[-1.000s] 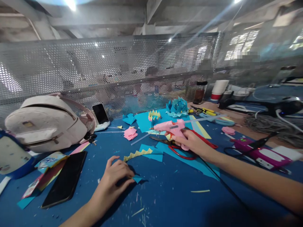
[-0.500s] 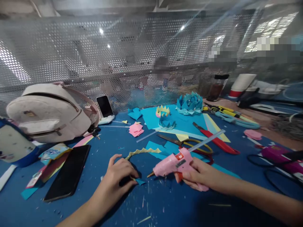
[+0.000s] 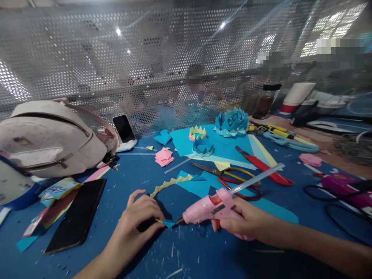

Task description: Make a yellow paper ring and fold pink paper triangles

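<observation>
at near centre, a blue paper tip [image 3: 168,223] is pinched in closed fingers of the left hand [image 3: 142,217], apparently steadied for the nozzle [image 3: 180,221] of the glue gun [image 3: 207,209], gripped by curled fingers of the right hand [image 3: 247,221].

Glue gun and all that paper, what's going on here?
The right hand holds the glue gun, its nozzle at or very near a bit of blue paper; contact is hard to tell. The left hand pinches that paper. A yellow zigzag strip curves away beyond the left hand, and scissors lie farther right.
</observation>
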Demonstrator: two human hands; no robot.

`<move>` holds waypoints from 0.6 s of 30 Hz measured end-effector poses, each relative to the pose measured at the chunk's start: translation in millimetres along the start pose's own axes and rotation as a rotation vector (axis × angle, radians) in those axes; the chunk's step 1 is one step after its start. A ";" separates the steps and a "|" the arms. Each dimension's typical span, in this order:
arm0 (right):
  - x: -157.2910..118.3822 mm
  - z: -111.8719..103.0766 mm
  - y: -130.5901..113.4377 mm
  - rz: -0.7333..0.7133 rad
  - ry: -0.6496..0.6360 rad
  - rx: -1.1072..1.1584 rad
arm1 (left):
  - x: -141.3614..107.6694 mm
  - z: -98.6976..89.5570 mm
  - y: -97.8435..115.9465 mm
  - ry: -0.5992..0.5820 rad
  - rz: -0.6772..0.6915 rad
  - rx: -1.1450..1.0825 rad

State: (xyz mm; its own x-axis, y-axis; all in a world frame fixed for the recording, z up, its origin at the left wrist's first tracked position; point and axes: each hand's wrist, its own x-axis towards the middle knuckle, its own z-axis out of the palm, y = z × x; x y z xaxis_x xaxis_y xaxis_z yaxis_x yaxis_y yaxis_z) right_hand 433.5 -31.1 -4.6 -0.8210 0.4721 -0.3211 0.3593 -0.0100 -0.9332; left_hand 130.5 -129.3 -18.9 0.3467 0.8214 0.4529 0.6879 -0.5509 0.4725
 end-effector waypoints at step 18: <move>-0.8 3.1 -8.9 0.068 0.029 -0.039 | -2.5 1.8 6.3 0.018 0.073 0.087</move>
State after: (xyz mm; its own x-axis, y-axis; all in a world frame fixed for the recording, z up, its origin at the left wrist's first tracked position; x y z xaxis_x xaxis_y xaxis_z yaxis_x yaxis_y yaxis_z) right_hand 429.7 -34.1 3.5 -0.7813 0.4967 -0.3781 0.4309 -0.0091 -0.9024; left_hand 135.1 -134.5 -18.4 0.3866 0.7765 0.4976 0.7143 -0.5934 0.3710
